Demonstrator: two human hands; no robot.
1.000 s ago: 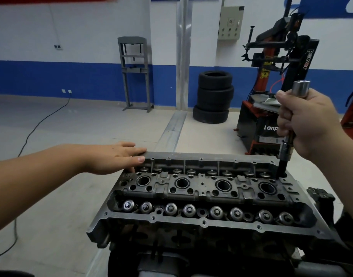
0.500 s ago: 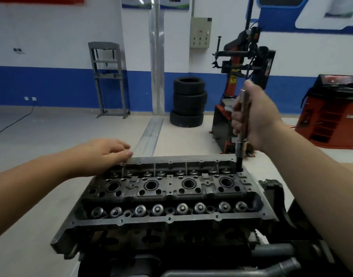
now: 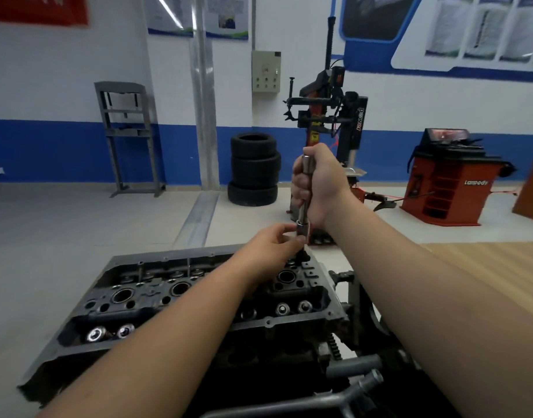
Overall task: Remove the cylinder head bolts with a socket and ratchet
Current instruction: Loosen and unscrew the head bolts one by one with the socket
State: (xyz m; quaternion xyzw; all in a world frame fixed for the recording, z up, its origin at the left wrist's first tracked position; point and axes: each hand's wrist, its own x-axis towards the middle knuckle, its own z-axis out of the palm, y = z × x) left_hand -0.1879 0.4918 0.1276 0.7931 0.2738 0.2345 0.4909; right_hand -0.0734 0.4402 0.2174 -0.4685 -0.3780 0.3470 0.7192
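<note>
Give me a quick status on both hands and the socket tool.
Right hand grips ratchet handle, tool upright. Left hand pinches socket above cylinder head far right corner. Bolt hidden under fingers. Nothing in the way.

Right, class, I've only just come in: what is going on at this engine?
A person is working on a cylinder head on a stand. The right hand grips the ratchet handle upright over the head's far right corner. The left hand reaches across and pinches the socket at the tool's lower end. Whether a bolt has come out cannot be seen.
</note>
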